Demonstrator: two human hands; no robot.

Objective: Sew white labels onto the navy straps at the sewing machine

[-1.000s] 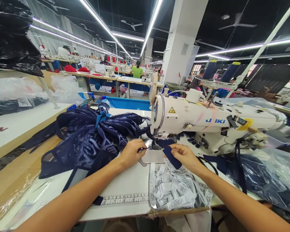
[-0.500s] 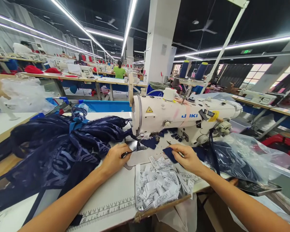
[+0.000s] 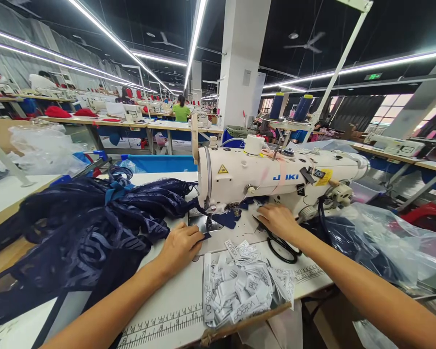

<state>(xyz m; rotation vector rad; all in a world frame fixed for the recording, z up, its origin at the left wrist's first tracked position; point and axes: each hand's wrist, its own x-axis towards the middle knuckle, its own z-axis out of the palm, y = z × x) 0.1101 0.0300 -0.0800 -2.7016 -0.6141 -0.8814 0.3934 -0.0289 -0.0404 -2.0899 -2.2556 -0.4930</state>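
Note:
My left hand (image 3: 183,245) is closed beside the needle plate (image 3: 200,222), and the edge of a small navy fabric piece (image 3: 206,236) sticks out past its fingertips. On the right, my right hand (image 3: 278,220) lies palm down with fingers stretched forward above black-handled scissors (image 3: 283,249); its fingertips are partly hidden. Both hands are in front of a white sewing machine (image 3: 247,169). More navy fabric scraps (image 3: 227,219) lie under its arm. A heap of white printed labels (image 3: 241,283) fills a clear tray between my forearms.
A large bundle of sheer navy fabric (image 3: 94,228) covers the table on the left. Clear plastic bags (image 3: 370,237) with navy contents sit at the right. A printed ruler scale (image 3: 163,322) runs along the front edge. A person in green (image 3: 181,112) sits far off.
The navy piece that was in my right hand is no longer there; a navy piece now shows in my left hand. My right hand has moved forward, uncovering the scissors' handles.

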